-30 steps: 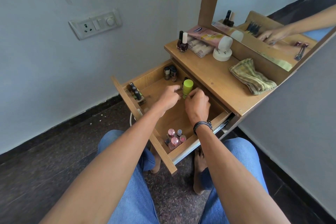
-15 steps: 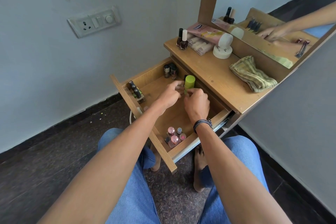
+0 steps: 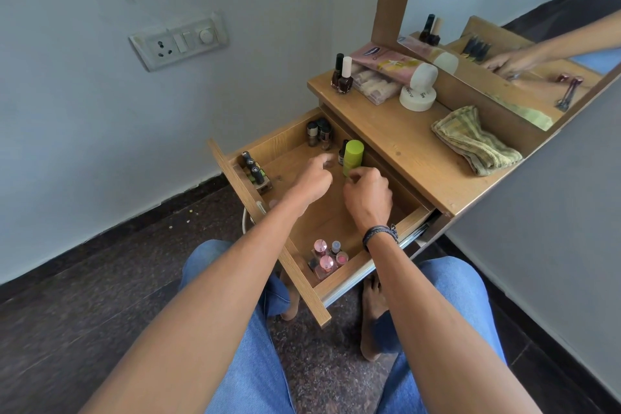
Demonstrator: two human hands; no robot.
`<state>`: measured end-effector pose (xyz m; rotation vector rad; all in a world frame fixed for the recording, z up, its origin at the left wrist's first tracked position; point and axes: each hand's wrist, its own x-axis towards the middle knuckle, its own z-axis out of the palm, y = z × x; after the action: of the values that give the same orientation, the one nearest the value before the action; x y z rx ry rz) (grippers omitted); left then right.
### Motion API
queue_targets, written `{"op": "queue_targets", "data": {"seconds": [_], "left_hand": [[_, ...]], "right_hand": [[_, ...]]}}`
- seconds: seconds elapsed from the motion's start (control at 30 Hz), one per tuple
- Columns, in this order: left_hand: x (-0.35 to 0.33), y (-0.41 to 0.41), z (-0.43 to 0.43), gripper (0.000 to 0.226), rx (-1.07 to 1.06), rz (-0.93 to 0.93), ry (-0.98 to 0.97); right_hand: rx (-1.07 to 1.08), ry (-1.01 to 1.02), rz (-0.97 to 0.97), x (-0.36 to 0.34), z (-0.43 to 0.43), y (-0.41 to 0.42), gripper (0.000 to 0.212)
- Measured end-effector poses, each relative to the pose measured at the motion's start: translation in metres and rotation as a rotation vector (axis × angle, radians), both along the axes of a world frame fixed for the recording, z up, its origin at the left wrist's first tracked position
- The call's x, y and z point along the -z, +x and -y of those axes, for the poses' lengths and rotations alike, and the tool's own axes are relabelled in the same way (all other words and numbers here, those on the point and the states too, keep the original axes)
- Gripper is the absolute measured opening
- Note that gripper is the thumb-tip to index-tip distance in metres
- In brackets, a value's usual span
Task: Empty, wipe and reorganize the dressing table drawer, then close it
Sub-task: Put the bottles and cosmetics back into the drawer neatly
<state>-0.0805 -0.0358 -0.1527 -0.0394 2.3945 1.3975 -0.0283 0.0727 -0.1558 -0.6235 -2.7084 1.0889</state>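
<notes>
Now: green-capped bottle (image 3: 353, 153), upright at the back of the open drawer (image 3: 275, 143), newly let go by left hand (image 3: 314, 178), loosely curled, empty, mid-drawer; right hand (image 3: 368, 193) curled at bottle's base, grip unclear; reorganizing apparently under way.

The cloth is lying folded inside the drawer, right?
Not quite. The cloth is lying folded, but it is on the tabletop, not inside the drawer. The head view shows it.
</notes>
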Motion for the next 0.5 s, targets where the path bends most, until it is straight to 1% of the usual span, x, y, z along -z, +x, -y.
{"op": "queue_targets", "data": {"seconds": [0.13,0.33,0.4,0.5], "left_hand": [[0.0015,-0.0013,0.0003,0.062,-0.008,-0.015,-0.007],[0.0016,-0.0025,0.0014,0.061,-0.040,-0.033,0.005],[0.0006,-0.0031,0.0023,0.060,-0.059,-0.057,0.013],[-0.0022,-0.0041,0.0031,0.060,-0.097,-0.116,0.037]], "right_hand": [[0.007,-0.007,-0.010,0.0006,-0.0002,-0.0010,0.021],[-0.023,-0.028,-0.063,-0.0001,0.0014,-0.0013,0.019],[-0.049,-0.057,-0.118,-0.0019,0.0022,-0.0011,0.019],[-0.088,-0.085,-0.253,-0.0081,0.0021,0.0007,0.018]]}}
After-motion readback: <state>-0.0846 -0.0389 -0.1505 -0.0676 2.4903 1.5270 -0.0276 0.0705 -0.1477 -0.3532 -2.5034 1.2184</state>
